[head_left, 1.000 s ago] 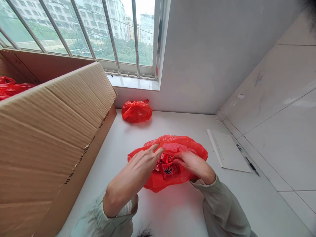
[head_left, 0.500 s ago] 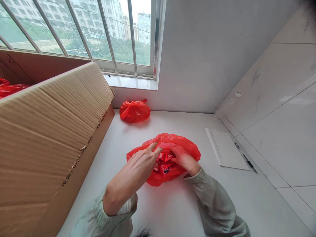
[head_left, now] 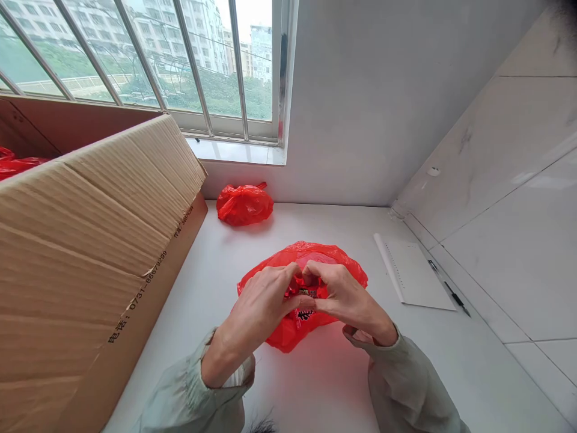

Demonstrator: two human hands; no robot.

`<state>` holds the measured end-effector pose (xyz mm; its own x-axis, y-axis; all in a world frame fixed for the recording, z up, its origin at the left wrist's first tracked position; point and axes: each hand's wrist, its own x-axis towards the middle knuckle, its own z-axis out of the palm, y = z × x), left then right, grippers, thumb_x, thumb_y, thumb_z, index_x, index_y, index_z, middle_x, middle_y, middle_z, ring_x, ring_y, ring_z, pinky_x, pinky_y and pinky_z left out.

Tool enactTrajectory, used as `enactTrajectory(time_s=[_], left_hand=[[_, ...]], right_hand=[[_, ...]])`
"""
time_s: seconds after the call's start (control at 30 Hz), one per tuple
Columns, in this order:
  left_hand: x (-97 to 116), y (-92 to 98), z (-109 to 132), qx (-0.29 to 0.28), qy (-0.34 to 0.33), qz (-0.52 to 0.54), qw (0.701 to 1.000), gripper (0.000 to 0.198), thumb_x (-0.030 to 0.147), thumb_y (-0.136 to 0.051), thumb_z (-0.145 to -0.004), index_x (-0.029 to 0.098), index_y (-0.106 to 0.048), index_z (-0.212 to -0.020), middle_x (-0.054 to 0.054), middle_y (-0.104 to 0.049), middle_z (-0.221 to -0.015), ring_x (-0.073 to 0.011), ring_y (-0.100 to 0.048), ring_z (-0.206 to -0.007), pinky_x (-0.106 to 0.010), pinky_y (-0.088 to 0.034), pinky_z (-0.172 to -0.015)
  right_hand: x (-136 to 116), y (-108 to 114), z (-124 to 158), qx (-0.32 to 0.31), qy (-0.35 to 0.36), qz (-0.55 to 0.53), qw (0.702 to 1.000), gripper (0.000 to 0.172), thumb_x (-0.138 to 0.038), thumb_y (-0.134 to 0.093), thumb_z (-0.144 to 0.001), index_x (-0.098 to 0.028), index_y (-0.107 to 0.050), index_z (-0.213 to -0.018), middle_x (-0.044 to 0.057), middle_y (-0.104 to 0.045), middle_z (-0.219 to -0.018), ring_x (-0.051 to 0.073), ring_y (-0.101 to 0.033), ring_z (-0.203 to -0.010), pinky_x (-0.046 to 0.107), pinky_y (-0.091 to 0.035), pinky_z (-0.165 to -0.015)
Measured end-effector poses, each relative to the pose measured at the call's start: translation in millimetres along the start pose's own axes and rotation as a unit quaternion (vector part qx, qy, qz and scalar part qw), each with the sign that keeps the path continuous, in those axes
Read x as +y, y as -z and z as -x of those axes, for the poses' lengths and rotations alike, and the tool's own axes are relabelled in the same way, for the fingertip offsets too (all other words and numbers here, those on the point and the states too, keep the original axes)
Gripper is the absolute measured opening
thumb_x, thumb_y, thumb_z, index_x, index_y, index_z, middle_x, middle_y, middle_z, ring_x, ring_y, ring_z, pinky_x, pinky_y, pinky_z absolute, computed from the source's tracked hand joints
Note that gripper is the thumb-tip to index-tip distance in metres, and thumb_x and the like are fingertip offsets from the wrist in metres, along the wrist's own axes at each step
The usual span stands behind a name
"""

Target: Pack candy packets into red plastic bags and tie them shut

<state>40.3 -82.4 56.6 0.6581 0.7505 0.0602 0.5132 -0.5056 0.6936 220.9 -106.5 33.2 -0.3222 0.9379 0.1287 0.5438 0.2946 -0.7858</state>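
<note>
An open red plastic bag (head_left: 288, 340) lies on the white table, with small red packets (head_left: 304, 317) bearing black characters inside. Above its mouth, my left hand (head_left: 265, 294) and my right hand (head_left: 345, 297) meet at the thumbs. Both hands have curled fingers, closed around a small red packet (head_left: 308, 293) with dark and pale print. My fingers cover part of this packet and some of the bag's contents.
To the left stands a large open cardboard box (head_left: 103, 240) with red plastic (head_left: 20, 165) inside. A tied red bag (head_left: 244, 204) sits by the back wall. On the right lie a white notepad (head_left: 417, 273) and a black pen (head_left: 451, 291). A barred window (head_left: 202, 72) is behind.
My right hand has come up out of the bag, and my left hand has moved slightly down to meet it. The fingers of both hands have closed together over the bag on a small packet.
</note>
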Motion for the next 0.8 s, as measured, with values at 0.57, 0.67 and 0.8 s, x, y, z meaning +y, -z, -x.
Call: enactTrajectory(time_s=[0.57, 0.67, 0.8], left_hand=[[-6, 9.7, -6, -0.031, 0.064, -0.013, 0.997, 0.019, 0.026, -0.055, -0.083, 0.020, -0.063, -0.067, 0.005, -0.060, -0.060, -0.0111, -0.045, -0.056, -0.025, -0.030, -0.055], [-8, 12.6, -5, -0.040, 0.062, -0.009, 0.997, 0.018, 0.025, -0.054, -0.083, 0.020, -0.064, -0.068, 0.005, -0.058, -0.059, -0.0109, -0.043, -0.055, -0.023, -0.030, -0.054], [-9, 12.9, -6, -0.046, 0.062, -0.017, 0.997, 0.020, 0.023, -0.053, -0.083, 0.019, -0.061, -0.066, 0.004, -0.058, -0.059, -0.0113, -0.044, -0.056, -0.024, -0.030, -0.054]], right_hand=[[5, 14, 3, -0.025, -0.074, -0.235, 0.969, 0.007, -0.024, -0.070, -0.077, -0.020, -0.067, -0.082, 0.000, -0.066, -0.082, 0.016, -0.064, -0.080, 0.029, -0.053, -0.073], [6, 13, 2, -0.019, -0.085, -0.271, 0.958, 0.010, -0.025, -0.073, -0.075, -0.019, -0.066, -0.078, -0.001, -0.065, -0.080, 0.016, -0.064, -0.078, 0.029, -0.053, -0.073], [9, 13, 0, -0.027, -0.087, -0.297, 0.951, 0.012, -0.025, -0.074, -0.074, -0.018, -0.064, -0.077, -0.001, -0.064, -0.078, 0.015, -0.064, -0.076, 0.030, -0.053, -0.073]])
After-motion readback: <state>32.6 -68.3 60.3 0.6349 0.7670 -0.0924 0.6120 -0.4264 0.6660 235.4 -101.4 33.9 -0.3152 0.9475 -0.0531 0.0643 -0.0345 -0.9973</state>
